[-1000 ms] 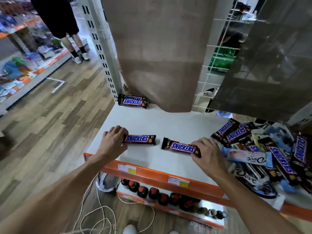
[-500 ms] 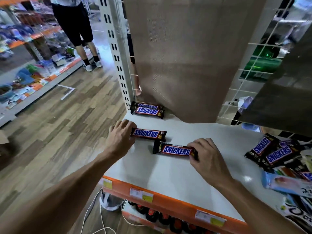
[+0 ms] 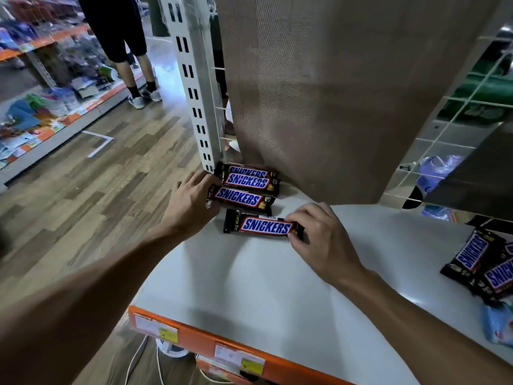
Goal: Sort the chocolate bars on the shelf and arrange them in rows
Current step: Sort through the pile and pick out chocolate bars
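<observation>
The left arm reaches in from the low left. The left hand (image 3: 191, 201) has its grip curled round the left end of the middle Snickers bar (image 3: 238, 196), and the hand hides that end. This bar lies flat on the white shelf (image 3: 249, 279), just in front of two more Snickers bars (image 3: 247, 177) stacked in the back corner by the metal post (image 3: 194, 79).

The right arm comes in from the low right. The right hand (image 3: 319, 237) has its grip pinched on the right end of the front Snickers bar (image 3: 265, 225), which lies flat.

At the right edge a pile of bars (image 3: 477, 262) is cut off. A blue wrapper (image 3: 497, 326) below it is too blurry to read.
</observation>
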Action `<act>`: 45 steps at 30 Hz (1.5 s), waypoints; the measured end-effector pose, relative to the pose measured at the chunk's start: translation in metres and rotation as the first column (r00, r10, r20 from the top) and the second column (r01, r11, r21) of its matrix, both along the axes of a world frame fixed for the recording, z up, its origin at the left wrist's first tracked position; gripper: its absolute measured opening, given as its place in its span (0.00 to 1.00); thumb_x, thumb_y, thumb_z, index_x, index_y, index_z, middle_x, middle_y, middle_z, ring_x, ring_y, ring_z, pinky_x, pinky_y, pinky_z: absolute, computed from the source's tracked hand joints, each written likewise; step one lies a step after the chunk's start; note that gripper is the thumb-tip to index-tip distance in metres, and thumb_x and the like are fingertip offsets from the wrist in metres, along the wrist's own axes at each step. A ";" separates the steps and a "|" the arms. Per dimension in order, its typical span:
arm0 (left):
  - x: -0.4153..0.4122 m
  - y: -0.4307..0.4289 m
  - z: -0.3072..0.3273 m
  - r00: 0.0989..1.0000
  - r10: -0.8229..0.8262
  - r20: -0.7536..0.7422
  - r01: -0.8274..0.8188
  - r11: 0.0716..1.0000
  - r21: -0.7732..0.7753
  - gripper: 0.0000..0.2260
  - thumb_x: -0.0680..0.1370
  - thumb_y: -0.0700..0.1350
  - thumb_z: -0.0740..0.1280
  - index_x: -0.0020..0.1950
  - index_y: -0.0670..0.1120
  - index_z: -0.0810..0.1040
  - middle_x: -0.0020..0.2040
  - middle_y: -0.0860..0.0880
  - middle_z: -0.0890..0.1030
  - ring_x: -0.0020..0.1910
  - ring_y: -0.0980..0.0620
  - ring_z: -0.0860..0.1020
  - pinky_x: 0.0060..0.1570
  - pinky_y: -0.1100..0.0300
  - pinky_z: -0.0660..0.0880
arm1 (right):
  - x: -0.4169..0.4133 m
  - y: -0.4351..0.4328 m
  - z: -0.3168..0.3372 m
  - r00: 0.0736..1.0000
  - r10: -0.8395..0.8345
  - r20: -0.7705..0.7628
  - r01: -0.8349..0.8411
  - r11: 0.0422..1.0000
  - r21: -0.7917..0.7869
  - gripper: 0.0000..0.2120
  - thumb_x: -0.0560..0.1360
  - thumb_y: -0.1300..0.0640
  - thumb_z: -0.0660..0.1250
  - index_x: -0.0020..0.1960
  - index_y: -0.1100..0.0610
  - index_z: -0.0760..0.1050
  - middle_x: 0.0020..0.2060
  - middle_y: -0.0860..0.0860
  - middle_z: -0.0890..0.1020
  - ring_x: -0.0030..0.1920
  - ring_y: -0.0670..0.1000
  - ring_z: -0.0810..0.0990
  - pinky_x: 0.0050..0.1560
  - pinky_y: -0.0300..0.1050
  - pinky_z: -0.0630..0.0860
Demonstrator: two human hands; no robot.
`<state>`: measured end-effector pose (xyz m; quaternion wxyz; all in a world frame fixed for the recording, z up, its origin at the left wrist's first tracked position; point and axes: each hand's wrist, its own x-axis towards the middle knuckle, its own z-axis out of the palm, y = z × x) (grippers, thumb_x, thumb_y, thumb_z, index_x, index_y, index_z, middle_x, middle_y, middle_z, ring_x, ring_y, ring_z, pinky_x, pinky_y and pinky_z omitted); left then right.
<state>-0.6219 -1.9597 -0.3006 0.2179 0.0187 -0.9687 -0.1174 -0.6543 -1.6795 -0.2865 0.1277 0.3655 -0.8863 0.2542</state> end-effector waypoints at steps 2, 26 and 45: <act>-0.004 -0.005 0.000 1.000 -0.022 -0.015 0.023 1.000 0.015 0.14 0.69 0.43 0.71 0.54 0.45 0.76 0.52 0.47 0.77 0.49 0.44 0.75 0.42 0.55 0.66 | -0.006 -0.009 0.000 1.000 -0.001 -0.007 0.001 1.000 0.003 0.12 0.69 0.62 0.73 0.52 0.58 0.80 0.46 0.50 0.79 0.49 0.49 0.73 0.50 0.42 0.73; -0.015 -0.032 0.004 0.990 -0.141 -0.010 0.137 0.942 0.306 0.21 0.69 0.30 0.73 0.58 0.46 0.77 0.49 0.50 0.71 0.36 0.53 0.78 0.34 0.57 0.78 | -0.031 -0.073 0.002 0.997 -0.077 -0.007 0.076 0.997 -0.016 0.11 0.68 0.61 0.74 0.51 0.56 0.81 0.45 0.51 0.79 0.47 0.52 0.73 0.49 0.44 0.72; 0.019 -0.032 -0.005 1.000 0.016 -0.004 -0.016 0.992 0.123 0.19 0.72 0.35 0.67 0.62 0.44 0.72 0.52 0.43 0.74 0.44 0.41 0.77 0.38 0.49 0.76 | -0.030 -0.085 -0.001 0.993 -0.105 -0.044 0.105 0.994 -0.001 0.10 0.66 0.62 0.73 0.45 0.56 0.76 0.45 0.53 0.76 0.47 0.55 0.73 0.49 0.52 0.74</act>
